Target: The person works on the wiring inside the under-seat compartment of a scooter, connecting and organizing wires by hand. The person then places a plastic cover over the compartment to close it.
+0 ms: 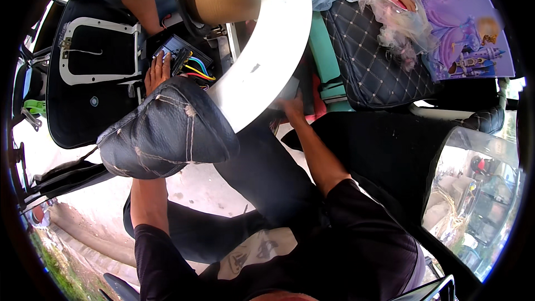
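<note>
A quilted seat (362, 58) and clear window (476, 206) stand right, with sunlit ground (100, 206) and grass (58, 270) lower left.

Strong daylight fills the scene, harshest around the rim, where the pale ground (189, 192) at eight o'clock is washed nearly white. The white curved tube (281, 39), at twelve o'clock, is overexposed along much of its length. A soft sheen lies on the padded leather cover (173, 128) at nine o'clock. Shadow swallows detail in the black shirt (356, 239) at five o'clock. At four o'clock, glare and reflections cloud the clear plastic sheet (482, 159). The right hand (292, 107), near one o'clock, looks soft and hazy; the left fingers (158, 67), at ten, are clearer. Fisheye bending grows outward, ending in black corners with bluish fringes.
</note>
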Tool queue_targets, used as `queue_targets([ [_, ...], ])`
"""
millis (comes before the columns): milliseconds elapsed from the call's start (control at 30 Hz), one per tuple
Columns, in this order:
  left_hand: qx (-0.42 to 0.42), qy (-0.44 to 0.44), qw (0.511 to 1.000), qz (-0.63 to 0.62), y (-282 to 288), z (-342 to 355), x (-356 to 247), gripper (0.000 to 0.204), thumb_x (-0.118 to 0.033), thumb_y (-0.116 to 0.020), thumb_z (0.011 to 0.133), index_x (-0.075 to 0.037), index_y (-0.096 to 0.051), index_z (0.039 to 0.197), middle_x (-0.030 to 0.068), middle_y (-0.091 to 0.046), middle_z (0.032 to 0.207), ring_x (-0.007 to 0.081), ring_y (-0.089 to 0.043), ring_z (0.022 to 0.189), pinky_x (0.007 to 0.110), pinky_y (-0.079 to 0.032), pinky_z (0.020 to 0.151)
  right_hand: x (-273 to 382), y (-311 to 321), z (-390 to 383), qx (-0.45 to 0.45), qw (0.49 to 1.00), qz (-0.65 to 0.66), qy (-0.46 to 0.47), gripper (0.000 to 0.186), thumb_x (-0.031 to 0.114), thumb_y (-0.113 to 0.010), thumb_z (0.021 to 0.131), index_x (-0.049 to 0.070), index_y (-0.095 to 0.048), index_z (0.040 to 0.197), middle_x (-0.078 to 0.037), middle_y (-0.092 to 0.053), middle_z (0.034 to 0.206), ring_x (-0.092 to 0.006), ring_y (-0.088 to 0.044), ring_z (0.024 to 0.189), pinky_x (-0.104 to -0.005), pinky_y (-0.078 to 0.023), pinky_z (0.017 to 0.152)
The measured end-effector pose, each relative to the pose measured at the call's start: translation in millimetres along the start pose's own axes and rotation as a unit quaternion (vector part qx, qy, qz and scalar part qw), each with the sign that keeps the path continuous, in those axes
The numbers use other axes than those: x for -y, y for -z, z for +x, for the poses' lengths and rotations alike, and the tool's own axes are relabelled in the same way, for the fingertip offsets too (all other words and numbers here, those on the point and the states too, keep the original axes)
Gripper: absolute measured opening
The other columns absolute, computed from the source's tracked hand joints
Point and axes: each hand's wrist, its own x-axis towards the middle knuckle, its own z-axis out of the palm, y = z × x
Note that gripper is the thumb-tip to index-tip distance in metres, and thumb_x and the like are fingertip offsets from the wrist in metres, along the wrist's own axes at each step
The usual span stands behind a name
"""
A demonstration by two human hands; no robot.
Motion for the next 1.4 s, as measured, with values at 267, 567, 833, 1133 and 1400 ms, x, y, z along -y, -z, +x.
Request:
queue_targets([
  [267, -0.060, -0.017, 0.998, 0.030, 4.2, -26.5, 14.2, 0.064, -0.037, -0.065, 0.099, -0.004, -0.049, 0.151, 0.0190, -0.050, 0.153, 0.0353, -0.049, 0.141, 0.047, -0.037, 0.117, -0.9, 113.1, -42.5, 0.170, 0.948, 0.263, -0.054, 0.069, 0.026, -0.064, 0.086, 0.012, -0.050, 0.151, -0.005, -0.067, 0.122, -0.0194, -0.070, 0.103, -0.0363, -0.061, 0.082],
  [567, -0.028, 0.019, 0.999, 0.005, 11.9, -41.0, 17.3, 0.049, -0.020, -0.063, 0.097, -0.001, -0.054, 0.141, 0.0183, -0.057, 0.137, 0.0340, -0.056, 0.125, 0.042, -0.043, 0.107, -26.1, 90.8, -70.0, 0.161, 0.968, 0.177, -0.069, 0.087, 0.016, -0.068, 0.084, 0.009, -0.037, 0.165, -0.004, -0.065, 0.109, -0.0137, -0.065, 0.088, -0.0287, -0.055, 0.069],
  [833, -0.074, 0.112, 0.987, -0.083, 41.1, -80.3, 0.9, 0.037, -0.006, -0.062, 0.095, 0.002, -0.057, 0.131, 0.0177, -0.064, 0.123, 0.0329, -0.062, 0.112, 0.038, -0.048, 0.098, -4.1, 76.5, -123.1, 0.264, 0.949, -0.161, 0.058, 0.119, 0.006, -0.082, 0.064, 0.004, -0.025, 0.169, -0.024, -0.055, 0.152, -0.0356, -0.058, 0.136, -0.0393, -0.043, 0.116],
  [1133, -0.099, 0.474, 0.710, -0.512, 41.1, -230.5, -98.9, 0.038, -0.023, -0.071, 0.101, 0.006, -0.063, 0.125, 0.0180, -0.070, 0.104, 0.0258, -0.068, 0.096, 0.036, -0.054, 0.087, 44.5, 48.8, -140.8, 0.354, 0.913, -0.193, 0.055, 0.107, 0.012, -0.078, 0.067, 0.001, -0.037, 0.165, -0.025, -0.056, 0.152, -0.0344, -0.054, 0.141, -0.0369, -0.038, 0.120],
  [1400, 0.243, 0.503, 0.420, -0.716, 9.3, -239.4, -115.0, 0.068, -0.047, -0.076, 0.096, 0.008, -0.064, 0.134, 0.0220, -0.072, 0.117, 0.0286, -0.071, 0.105, 0.041, -0.055, 0.091, 67.9, -36.0, -144.3, 0.473, 0.834, -0.276, 0.071, 0.104, 0.026, -0.079, 0.065, -0.003, -0.046, 0.159, -0.033, -0.061, 0.144, -0.0389, -0.060, 0.136, -0.0376, -0.042, 0.116],
])
